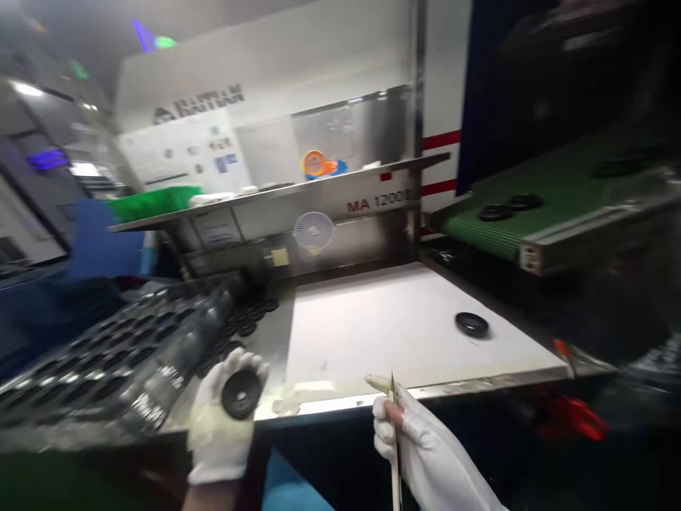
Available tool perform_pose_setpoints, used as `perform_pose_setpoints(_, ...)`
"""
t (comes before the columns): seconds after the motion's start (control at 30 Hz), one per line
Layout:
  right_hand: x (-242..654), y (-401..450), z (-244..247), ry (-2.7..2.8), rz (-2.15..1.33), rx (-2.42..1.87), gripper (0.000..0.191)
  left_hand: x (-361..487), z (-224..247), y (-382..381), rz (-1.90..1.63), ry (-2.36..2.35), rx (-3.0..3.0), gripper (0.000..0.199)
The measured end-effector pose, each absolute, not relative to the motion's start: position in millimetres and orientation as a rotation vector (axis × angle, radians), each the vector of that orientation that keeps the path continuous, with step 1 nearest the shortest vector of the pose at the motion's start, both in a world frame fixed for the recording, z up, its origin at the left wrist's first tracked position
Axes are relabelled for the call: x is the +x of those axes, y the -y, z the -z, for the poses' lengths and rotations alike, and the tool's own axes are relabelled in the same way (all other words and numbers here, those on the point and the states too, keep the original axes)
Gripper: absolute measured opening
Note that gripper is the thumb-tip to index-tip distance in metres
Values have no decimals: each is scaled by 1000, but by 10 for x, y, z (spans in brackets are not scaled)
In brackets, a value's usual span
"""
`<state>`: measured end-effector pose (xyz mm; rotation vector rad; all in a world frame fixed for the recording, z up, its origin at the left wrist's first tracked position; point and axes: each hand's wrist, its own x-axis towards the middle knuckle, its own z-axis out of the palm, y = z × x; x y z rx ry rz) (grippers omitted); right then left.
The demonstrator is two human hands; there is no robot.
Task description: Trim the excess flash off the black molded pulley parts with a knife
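Lower left of the frame: a left hand [220,426] in a white fabric glove, its fingers [250,367] curled around the edge of a round black rubber-like disc with a centre hole [241,394], grasping it from behind, flat face turned toward the camera. Probably a light and rather stiff piece, perhaps a little slippery, so best taken by its outer rim. No real long axis, only a short axis through the hole, pointing roughly at the camera.

Lower middle of the frame: a right hand [425,451] in a white glove, pinching a thin pointed tool with a pale shaft [396,454]. Long axis almost vertical, tip upward, likely delicate at the point; material impossible to tell.

Just beyond the hands, a flat white work board [404,319], with a second black disc [472,324] lying toward its right side. Upper right of the frame, a green belt conveyor [511,231] with more black discs [494,212]. Left of the frame, a clear plastic tray [106,362] with black discs in rows.
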<state>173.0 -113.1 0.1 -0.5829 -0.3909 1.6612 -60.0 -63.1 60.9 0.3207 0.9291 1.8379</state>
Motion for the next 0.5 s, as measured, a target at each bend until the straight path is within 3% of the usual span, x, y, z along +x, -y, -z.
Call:
perform_pose_setpoints(0.13,1118,910,-119,662,-1769,-609,32,-711,-666,733,-1768,-737,195,22)
perform_pose_setpoints(0.3,409,313,93,1121,-1510,-926,40,-803,-665,731,-1631,-559,61,22)
perform_pose_setpoints(0.5,1367,-663,-81,1233,-892,-1449,18,-913,-503,446,-1560,-505,-30,26)
